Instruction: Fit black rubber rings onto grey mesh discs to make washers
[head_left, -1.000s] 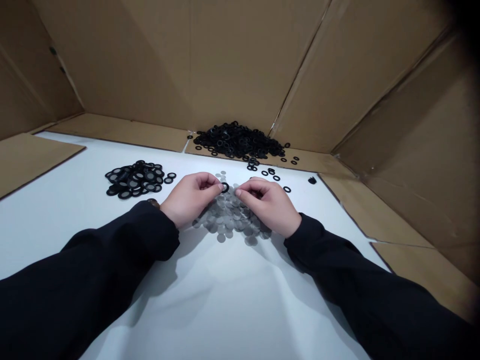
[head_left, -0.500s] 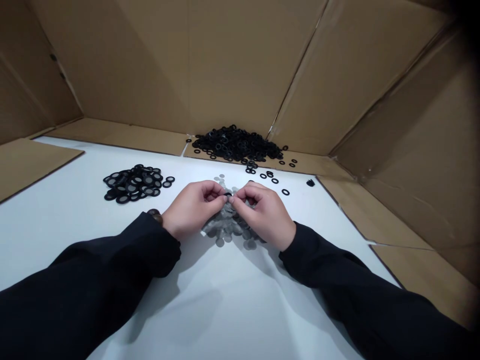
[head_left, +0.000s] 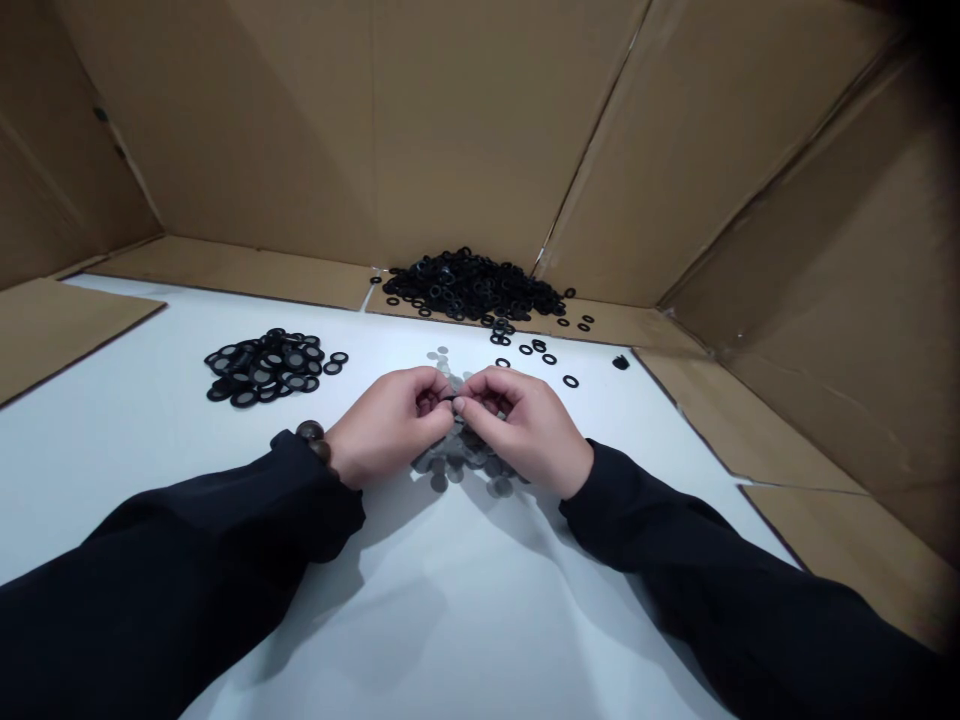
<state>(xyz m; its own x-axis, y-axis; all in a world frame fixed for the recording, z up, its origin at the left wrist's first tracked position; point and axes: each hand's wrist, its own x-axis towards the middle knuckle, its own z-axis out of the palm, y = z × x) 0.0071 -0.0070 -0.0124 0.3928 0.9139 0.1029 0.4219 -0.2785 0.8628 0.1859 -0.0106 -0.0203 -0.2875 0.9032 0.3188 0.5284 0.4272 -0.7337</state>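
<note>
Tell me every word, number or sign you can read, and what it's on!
None: I can't read a single word, number or sign.
Cardboard: no print shows, and its dark marks on the far left are too blurred to make out.
Rings and discs: too small to tell if they have tiny marks.
Dark piece between the fingers: mostly hidden.
Sleeves: no letters show.
</note>
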